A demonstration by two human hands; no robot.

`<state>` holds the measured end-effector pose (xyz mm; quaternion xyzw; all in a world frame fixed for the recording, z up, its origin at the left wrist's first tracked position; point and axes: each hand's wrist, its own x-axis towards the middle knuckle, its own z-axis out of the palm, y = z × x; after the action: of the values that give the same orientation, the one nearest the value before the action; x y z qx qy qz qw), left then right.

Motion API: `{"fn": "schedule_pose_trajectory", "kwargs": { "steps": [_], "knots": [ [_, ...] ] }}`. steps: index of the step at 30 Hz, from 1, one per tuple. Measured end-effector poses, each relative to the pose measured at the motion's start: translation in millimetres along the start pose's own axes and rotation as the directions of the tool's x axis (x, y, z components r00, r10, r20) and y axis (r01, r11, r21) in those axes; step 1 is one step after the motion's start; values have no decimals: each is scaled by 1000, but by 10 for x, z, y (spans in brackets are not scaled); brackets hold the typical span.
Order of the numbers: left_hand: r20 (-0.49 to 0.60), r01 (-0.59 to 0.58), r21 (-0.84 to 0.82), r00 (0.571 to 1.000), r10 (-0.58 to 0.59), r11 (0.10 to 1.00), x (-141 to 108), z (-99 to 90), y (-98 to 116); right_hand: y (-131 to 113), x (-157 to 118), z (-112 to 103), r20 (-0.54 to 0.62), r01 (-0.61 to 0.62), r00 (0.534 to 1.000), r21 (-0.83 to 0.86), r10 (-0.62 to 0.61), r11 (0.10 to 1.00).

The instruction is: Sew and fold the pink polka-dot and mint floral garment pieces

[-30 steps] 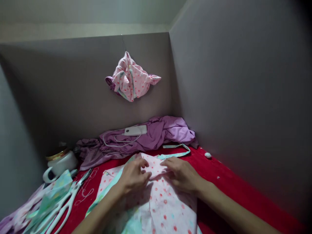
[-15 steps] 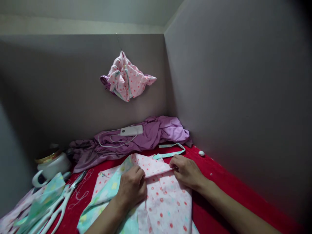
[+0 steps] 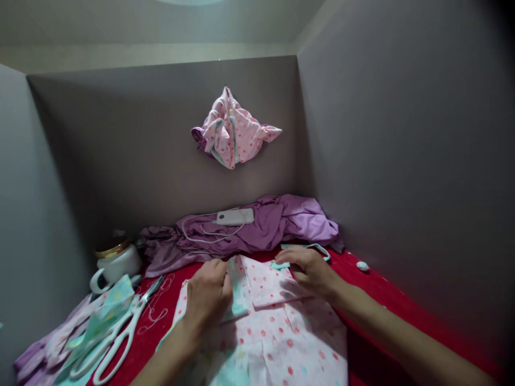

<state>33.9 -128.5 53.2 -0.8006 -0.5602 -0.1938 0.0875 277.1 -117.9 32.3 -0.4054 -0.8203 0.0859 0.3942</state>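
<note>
A pink cotton cloth with red dots (image 3: 277,327) and mint floral parts lies in front of me, its upper part folded over. My left hand (image 3: 211,289) is closed at the cloth's left side, gripping a mint floral fold (image 3: 238,300) that shows beside its fingers. My right hand (image 3: 311,268) is over the upper right edge, its fingers curled and close together by a small mint piece (image 3: 279,265). What its fingertips hold, if anything, is hidden. Behind this hand lies a narrow mint strip (image 3: 322,250).
White-handled scissors (image 3: 131,327) lie left on the red cover (image 3: 374,321), beside loose thread and fabric scraps (image 3: 108,305). Behind them stands a white mug (image 3: 120,265). Purple cloth (image 3: 273,222) bears a white device (image 3: 235,216) with a cable. A dotted garment (image 3: 245,134) hangs on the wall.
My right hand has let go of the dotted fold and moved up to the cloth's upper edge. My left hand has pulled its mint fold leftward. The camera view has shifted left.
</note>
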Motion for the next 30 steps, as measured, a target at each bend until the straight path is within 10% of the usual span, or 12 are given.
{"fn": "schedule_pose_trajectory", "kwargs": {
  "steps": [7, 16, 23, 30],
  "knots": [
    [369, -94, -38, 924, 101, 995, -153, 249, -352, -176, 322, 832, 353, -10, 932, -191, 79, 982],
    [410, -89, -69, 906, 110, 994, -248, 340, -325, -151, 264, 915, 435, -98, 885, -174, 166, 980],
    [160, -3, -255, 986, 45, 967, -230, 300, -461, -90, 194, 362, 83, -261, 962, 1, 260, 965],
    [216, 309, -270, 943, -255, 912, -464, -129, -905, 213, -598, -319, -157, -553, 817, 58, 555, 831]
  ]
}}
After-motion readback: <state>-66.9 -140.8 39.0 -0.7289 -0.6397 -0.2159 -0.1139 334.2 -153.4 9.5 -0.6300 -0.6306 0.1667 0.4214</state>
